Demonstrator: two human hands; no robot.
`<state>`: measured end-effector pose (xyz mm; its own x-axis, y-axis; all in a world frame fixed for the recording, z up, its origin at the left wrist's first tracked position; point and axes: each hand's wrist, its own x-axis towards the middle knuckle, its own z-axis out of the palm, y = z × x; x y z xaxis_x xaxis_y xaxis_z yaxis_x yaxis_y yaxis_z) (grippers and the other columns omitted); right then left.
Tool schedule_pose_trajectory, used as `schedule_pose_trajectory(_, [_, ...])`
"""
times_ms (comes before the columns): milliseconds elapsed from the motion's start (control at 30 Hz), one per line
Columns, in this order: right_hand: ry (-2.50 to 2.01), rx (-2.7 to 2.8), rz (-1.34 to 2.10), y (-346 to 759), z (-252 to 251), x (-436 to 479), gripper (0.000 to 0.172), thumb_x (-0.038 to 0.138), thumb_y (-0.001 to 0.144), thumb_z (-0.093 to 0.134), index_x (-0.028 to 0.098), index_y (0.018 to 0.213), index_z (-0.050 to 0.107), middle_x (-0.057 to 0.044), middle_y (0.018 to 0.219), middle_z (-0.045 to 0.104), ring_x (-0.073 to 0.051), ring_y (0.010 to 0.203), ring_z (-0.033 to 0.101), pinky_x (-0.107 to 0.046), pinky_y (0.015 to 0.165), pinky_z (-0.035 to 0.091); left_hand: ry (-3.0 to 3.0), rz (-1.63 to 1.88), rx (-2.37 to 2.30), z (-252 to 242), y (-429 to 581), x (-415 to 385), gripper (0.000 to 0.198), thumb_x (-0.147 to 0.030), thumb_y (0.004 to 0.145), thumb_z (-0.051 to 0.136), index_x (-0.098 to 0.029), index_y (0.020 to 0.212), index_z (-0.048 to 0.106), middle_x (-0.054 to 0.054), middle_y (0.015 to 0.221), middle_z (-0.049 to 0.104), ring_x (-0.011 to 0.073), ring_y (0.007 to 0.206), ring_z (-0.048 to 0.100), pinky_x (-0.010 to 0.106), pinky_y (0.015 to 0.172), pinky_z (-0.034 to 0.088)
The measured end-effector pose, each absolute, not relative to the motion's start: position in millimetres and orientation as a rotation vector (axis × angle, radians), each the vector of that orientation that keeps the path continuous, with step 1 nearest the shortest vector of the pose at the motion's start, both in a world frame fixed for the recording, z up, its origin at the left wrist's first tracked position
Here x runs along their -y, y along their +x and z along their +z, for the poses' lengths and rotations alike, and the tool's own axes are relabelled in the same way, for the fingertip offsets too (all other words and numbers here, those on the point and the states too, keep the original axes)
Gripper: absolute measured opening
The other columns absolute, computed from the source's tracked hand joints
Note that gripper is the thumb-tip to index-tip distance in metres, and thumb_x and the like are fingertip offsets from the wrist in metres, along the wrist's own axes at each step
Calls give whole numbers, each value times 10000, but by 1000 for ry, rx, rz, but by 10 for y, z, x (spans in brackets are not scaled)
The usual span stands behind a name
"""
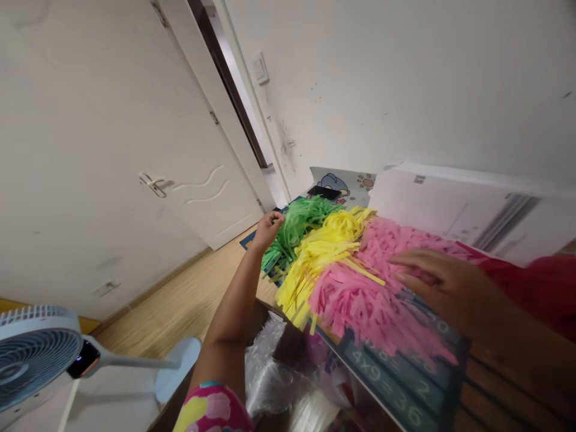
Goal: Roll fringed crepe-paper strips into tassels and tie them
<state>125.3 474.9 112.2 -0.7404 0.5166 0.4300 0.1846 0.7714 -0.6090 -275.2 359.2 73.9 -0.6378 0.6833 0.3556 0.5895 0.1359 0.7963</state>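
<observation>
My left hand (270, 227) is at the left edge of the green strips (306, 219), its fingers bent together; what they hold, if anything, is too small to tell. Beside the green pile lie yellow strips (321, 249), then pink strips (360, 294). My right hand (434, 279), slightly blurred, hovers at the right part of the pink pile, with its index finger stretched left and a gap under it. Dark red strips (535, 288) lie behind my right forearm. The piles rest on a dark board (405, 390) printed with sums.
Below the board's near edge is a box with clear plastic bags (270, 366). A blue fan (36, 354) stands at the lower left. A white box (450, 204) and a cartoon sheet (351, 183) with a black phone (324, 192) are against the wall. A white door (198, 180) is left.
</observation>
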Motion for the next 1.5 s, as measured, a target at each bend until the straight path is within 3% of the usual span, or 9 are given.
schedule_pose_trajectory(133, [-624, 1888, 1912, 260, 1226, -4714, 258, 176, 799, 699, 207, 1051, 741, -91, 1215, 699, -240, 1115, 638, -389, 1001, 484, 1339, 1526, -2314, 795, -2679, -3510, 175, -351, 799, 614, -176, 785, 613, -16, 722, 566, 110, 636, 479, 222, 617, 397])
schedule_pose_trajectory(233, [-584, 1699, 2093, -411, 1162, -4678, 228, 177, 847, 676, 185, 1073, 707, -83, 1171, 705, -184, 1074, 657, -308, 926, 520, 1361, 1512, -2337, 816, -2607, -3466, 210, -388, 803, 616, -178, 796, 612, -7, 730, 579, 118, 649, 496, 221, 619, 416])
schedule_pose_trajectory(533, [-896, 1600, 2079, -1297, 752, -4536, 246, 349, 965, 624, 135, 1086, 635, -37, 978, 657, -124, 764, 632, -272, 650, 559, 1415, 1399, -2462, 895, -2595, -3470, 226, -399, 845, 578, -177, 823, 614, 25, 784, 645, 151, 714, 596, 266, 696, 499])
schedule_pose_trajectory(633, [-983, 1629, 2039, -1345, 659, -4590, 247, 346, 965, 625, 135, 1093, 631, -40, 983, 656, -125, 768, 633, -275, 655, 563, 1403, 1427, -2578, 972, -2505, -3399, 242, -388, 861, 561, -174, 960, 613, 102, 1005, 682, 240, 980, 636, 378, 875, 512])
schedule_pose_trajectory(733, [-1007, 1673, 2013, -1341, 560, -4620, 261, 356, 963, 627, 134, 1099, 636, -41, 1003, 660, -139, 798, 644, -291, 678, 570, 1603, 1374, -2689, 1021, -2231, -3386, 521, -397, 805, 668, -174, 1257, 536, 179, 1404, 542, 330, 1369, 438, 505, 1136, 335])
schedule_pose_trajectory(800, [-1002, 1705, 1989, -1342, 508, -4608, 278, 367, 966, 620, 136, 1121, 634, -50, 1038, 661, -151, 832, 650, -308, 704, 576, 1873, 1083, -2753, 1035, -2029, -3479, 667, -393, 808, 677, -178, 1396, 448, 182, 1527, 439, 336, 1455, 345, 523, 1204, 223])
schedule_pose_trajectory(1000, [-1012, 1848, 1869, -1296, 450, -4565, 262, 351, 952, 640, 141, 1110, 643, -57, 1065, 663, -166, 885, 654, -334, 751, 577, 1586, 405, -2927, 1049, -1967, -3870, 636, -245, 779, 653, -196, 1396, 504, 184, 1360, 617, 355, 1266, 559, 507, 1063, 399])
schedule_pose_trajectory(1233, [-1129, 1925, 1778, -1200, 447, -4648, 232, 350, 961, 631, 142, 1063, 646, -44, 991, 666, -140, 810, 647, -299, 704, 571, 1249, 302, -3133, 1259, -2383, -3750, 135, -131, 772, 592, -142, 802, 722, 216, 877, 743, 374, 943, 696, 559, 945, 406])
schedule_pose_trajectory(1500, [-1033, 1954, 1644, -1088, 654, -4575, 251, 358, 959, 632, 143, 1089, 642, -49, 1019, 667, -154, 844, 655, -327, 737, 575, 1108, 765, -3524, 2645, -2595, -3843, 345, -171, 942, 379, -103, 1132, 658, 216, 1076, 693, 321, 990, 619, 444, 838, 420])
